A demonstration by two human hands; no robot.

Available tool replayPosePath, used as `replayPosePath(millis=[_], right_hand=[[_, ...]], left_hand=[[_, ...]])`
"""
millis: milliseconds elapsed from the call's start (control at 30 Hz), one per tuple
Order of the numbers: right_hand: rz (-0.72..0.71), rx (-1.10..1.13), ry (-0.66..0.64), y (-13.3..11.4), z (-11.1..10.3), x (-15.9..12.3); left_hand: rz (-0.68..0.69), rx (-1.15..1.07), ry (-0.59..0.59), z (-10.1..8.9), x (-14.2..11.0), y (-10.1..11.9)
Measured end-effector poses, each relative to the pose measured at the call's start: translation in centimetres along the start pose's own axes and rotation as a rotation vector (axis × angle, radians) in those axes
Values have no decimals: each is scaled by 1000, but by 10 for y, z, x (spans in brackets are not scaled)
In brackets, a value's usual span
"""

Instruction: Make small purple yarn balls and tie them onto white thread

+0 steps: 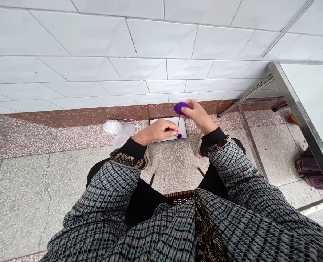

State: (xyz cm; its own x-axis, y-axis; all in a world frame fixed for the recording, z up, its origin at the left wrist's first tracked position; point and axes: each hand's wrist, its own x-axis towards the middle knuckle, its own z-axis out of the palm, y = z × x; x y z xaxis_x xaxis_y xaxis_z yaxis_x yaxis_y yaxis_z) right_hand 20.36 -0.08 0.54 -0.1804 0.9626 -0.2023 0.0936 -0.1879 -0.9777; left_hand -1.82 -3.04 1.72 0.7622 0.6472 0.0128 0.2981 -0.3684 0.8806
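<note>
My right hand (198, 115) is closed around a small ball of purple yarn (180, 107), held up near the wall base. A thin purple strand (178, 123) runs down from it to a small purple piece (179, 136) pinched in my left hand (157, 131). Both hands hover above a shallow white box (183, 125) with a dark rim that lies on the floor by my feet. My sleeves are grey checked knit with dark cuffs.
A bundle of white yarn in clear plastic (117, 129) lies on the floor left of the box. A metal table (300, 109) with thin legs stands on the right, a dark folded umbrella (311, 171) beneath it. A white tiled wall rises ahead. I sit on a woven stool (180, 195).
</note>
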Motion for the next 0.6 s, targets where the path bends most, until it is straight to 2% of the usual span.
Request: replayPosePath(millis=[67,100,167,200,233,267,333,433,500,600], right_hand=[[10,-236,-167,-3,1,-6],[22,-304,-310,-6,1,-10],[60,-210,-593,-11,0,-15],[51,-96,-668,-13,-1,-16],[24,37,-679,-15,-2,-17],[-16,160,-631,-16,-3,-16],[-86,319,-432,-17,-5,-13],[-86,361,-150,-18,-5,-8],[-60,345,-62,-16,-3,-6],[-42,286,-14,-9,0,-2]], left_hand=[[-15,16,50,-6,-4,-1],[-31,30,93,-10,-6,-3],[-72,50,197,-16,-8,-8],[-101,60,247,-18,-9,-11],[-132,69,288,-19,-9,-13],[-161,78,313,-18,-8,-16],[-195,93,308,-15,-5,-18],[-158,79,186,-5,0,-16],[-105,49,78,2,3,-12],[-35,10,-22,8,6,-7]])
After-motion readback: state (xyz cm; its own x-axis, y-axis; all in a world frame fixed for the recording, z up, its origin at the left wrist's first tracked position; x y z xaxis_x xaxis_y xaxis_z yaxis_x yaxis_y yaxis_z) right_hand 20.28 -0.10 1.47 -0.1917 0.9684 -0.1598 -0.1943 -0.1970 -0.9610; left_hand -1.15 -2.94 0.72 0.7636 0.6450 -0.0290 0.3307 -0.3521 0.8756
